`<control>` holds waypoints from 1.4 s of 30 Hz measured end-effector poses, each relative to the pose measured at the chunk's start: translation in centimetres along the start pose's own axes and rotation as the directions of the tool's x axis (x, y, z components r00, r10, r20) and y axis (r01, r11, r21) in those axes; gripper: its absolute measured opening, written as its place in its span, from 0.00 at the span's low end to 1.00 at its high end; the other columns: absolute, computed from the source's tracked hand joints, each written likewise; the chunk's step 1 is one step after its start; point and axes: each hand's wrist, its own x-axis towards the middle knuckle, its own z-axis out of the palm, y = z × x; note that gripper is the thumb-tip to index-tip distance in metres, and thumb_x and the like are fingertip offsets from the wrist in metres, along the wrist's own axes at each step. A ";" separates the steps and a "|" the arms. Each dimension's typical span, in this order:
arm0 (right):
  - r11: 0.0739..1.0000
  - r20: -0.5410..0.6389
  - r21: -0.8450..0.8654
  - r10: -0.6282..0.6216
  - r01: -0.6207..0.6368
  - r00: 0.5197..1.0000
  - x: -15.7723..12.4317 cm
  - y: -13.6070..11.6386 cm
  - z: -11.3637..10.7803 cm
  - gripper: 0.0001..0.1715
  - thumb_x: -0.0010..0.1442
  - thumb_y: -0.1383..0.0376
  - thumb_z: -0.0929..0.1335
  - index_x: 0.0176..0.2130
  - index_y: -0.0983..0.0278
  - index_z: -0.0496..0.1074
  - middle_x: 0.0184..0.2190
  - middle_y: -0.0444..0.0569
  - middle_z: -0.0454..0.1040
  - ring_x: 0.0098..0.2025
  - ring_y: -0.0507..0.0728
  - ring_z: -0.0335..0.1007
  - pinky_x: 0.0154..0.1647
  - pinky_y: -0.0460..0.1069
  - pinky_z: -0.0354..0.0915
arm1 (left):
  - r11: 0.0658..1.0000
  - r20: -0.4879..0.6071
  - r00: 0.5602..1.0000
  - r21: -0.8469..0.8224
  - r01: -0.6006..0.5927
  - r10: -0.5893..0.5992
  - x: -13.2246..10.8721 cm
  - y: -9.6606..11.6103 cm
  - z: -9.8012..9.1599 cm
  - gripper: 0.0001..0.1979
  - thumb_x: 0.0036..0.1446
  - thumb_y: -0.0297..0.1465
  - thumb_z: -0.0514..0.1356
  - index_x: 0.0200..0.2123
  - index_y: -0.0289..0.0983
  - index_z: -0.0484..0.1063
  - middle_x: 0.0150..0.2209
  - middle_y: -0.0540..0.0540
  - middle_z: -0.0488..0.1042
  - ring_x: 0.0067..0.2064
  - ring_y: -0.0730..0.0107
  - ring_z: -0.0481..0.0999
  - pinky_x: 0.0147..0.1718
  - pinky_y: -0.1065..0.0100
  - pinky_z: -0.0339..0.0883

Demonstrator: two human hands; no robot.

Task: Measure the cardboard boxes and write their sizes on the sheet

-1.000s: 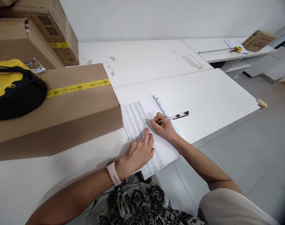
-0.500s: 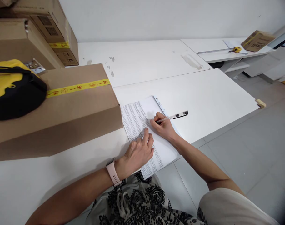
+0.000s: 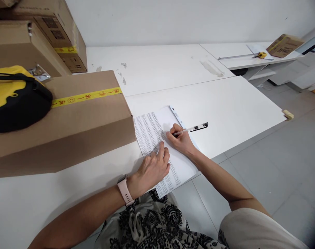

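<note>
A sheet of white paper (image 3: 184, 169) lies on the white table, with rows of small dark writing over its left part. My right hand (image 3: 182, 140) grips a clear pen with a black cap on its back end (image 3: 196, 128); the tip is down by the end of a written row, partly hidden by the fingers. Spread over the writing, my left hand (image 3: 153, 169) rests on the paper with its fingers apart. A pale blue edge (image 3: 176, 116) shows under the sheet's far right side. On my left wrist is a watch with a pink strap (image 3: 125, 192).
Close on the left stands a large cardboard box (image 3: 95, 121) with yellow tape, bearing a yellow and black object (image 3: 22, 100). More cartons (image 3: 51, 27) are stacked behind it. Far right are a tape measure (image 3: 261, 55) and a small box (image 3: 284, 45). The table's edge (image 3: 250, 136) runs along the right.
</note>
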 end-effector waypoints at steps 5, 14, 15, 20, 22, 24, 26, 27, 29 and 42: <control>1.000 -0.010 -0.006 -0.007 0.007 1.000 0.1 -0.1 0.0 0.17 0.60 0.62 0.69 0.26 0.59 0.58 0.21 0.38 0.56 0.25 0.51 0.50 0.26 0.49 0.51 | 1.000 0.008 1.000 -0.007 0.001 -0.001 0.0 -0.1 0.1 0.28 0.69 0.37 0.52 0.64 0.25 0.65 0.67 0.22 0.63 0.34 0.59 0.80 0.23 0.62 0.71; 1.000 -0.001 0.017 -0.005 0.005 1.000 0.1 0.0 0.0 0.16 0.59 0.64 0.69 0.25 0.59 0.58 0.21 0.38 0.56 0.25 0.51 0.50 0.26 0.49 0.50 | 1.000 -0.021 1.000 -0.008 -0.006 0.006 -0.1 0.0 0.1 0.27 0.69 0.36 0.52 0.63 0.23 0.66 0.67 0.21 0.63 0.34 0.58 0.80 0.23 0.61 0.71; 1.000 -0.002 0.016 -0.005 0.005 1.000 0.1 0.0 -0.1 0.16 0.59 0.64 0.69 0.25 0.59 0.58 0.21 0.38 0.56 0.25 0.51 0.51 0.26 0.49 0.51 | 1.000 -0.019 1.000 -0.012 -0.006 0.006 -0.1 0.0 0.0 0.27 0.69 0.36 0.52 0.63 0.23 0.66 0.67 0.21 0.63 0.34 0.58 0.80 0.23 0.61 0.71; 1.000 -0.005 0.016 -0.004 0.004 1.000 0.2 0.2 -0.1 0.16 0.59 0.64 0.69 0.25 0.59 0.58 0.21 0.38 0.56 0.25 0.51 0.50 0.26 0.49 0.51 | 0.999 0.008 1.000 -0.033 0.002 -0.002 -0.1 0.0 -0.2 0.27 0.69 0.37 0.53 0.64 0.24 0.65 0.67 0.21 0.63 0.34 0.57 0.80 0.23 0.61 0.71; 1.000 -0.013 0.016 -0.012 0.012 1.000 0.2 0.2 -0.1 0.16 0.59 0.64 0.69 0.25 0.59 0.58 0.21 0.39 0.57 0.25 0.51 0.51 0.26 0.49 0.51 | 0.999 0.008 1.000 -0.033 0.000 0.000 -0.1 0.0 -0.1 0.28 0.69 0.37 0.53 0.65 0.24 0.65 0.68 0.21 0.62 0.34 0.57 0.80 0.24 0.61 0.71; 1.000 -0.020 0.016 -0.021 0.021 1.000 0.2 0.3 -0.1 0.16 0.59 0.65 0.69 0.25 0.59 0.58 0.21 0.39 0.57 0.25 0.51 0.51 0.26 0.49 0.51 | 1.000 0.009 1.000 -0.031 -0.001 0.001 -0.1 0.0 -0.1 0.28 0.69 0.36 0.52 0.64 0.24 0.65 0.68 0.21 0.62 0.34 0.57 0.80 0.23 0.61 0.71; 1.000 -0.020 0.017 -0.024 0.024 1.000 0.2 0.3 -0.1 0.16 0.59 0.65 0.69 0.25 0.59 0.58 0.21 0.39 0.56 0.25 0.51 0.51 0.26 0.49 0.51 | 1.000 0.011 1.000 -0.029 -0.002 0.002 -0.1 0.0 0.0 0.28 0.69 0.37 0.52 0.65 0.24 0.65 0.68 0.21 0.62 0.34 0.57 0.80 0.23 0.61 0.71; 1.000 -0.019 0.018 -0.022 0.022 1.000 0.2 0.3 -0.1 0.16 0.59 0.65 0.69 0.25 0.59 0.58 0.21 0.39 0.56 0.25 0.51 0.50 0.26 0.49 0.51 | 1.000 0.013 1.000 -0.029 -0.002 0.003 -0.1 0.0 0.0 0.28 0.69 0.37 0.52 0.64 0.24 0.65 0.68 0.21 0.62 0.34 0.57 0.80 0.23 0.61 0.71; 1.000 -0.013 0.020 -0.016 0.016 1.000 0.2 0.2 -0.1 0.16 0.59 0.65 0.69 0.25 0.59 0.58 0.21 0.39 0.57 0.25 0.51 0.50 0.26 0.49 0.51 | 1.000 0.014 1.000 -0.028 -0.001 0.002 -0.1 0.0 0.0 0.28 0.69 0.37 0.53 0.64 0.24 0.65 0.68 0.21 0.62 0.35 0.57 0.81 0.24 0.61 0.71; 1.000 -0.020 0.009 -0.022 0.022 1.000 0.2 -0.1 -0.3 0.16 0.59 0.64 0.69 0.26 0.59 0.58 0.21 0.39 0.56 0.26 0.52 0.51 0.27 0.49 0.52 | 1.000 0.013 1.000 -0.015 -0.003 0.003 -0.1 0.0 -0.2 0.27 0.69 0.36 0.52 0.65 0.25 0.65 0.68 0.21 0.62 0.34 0.58 0.80 0.24 0.61 0.71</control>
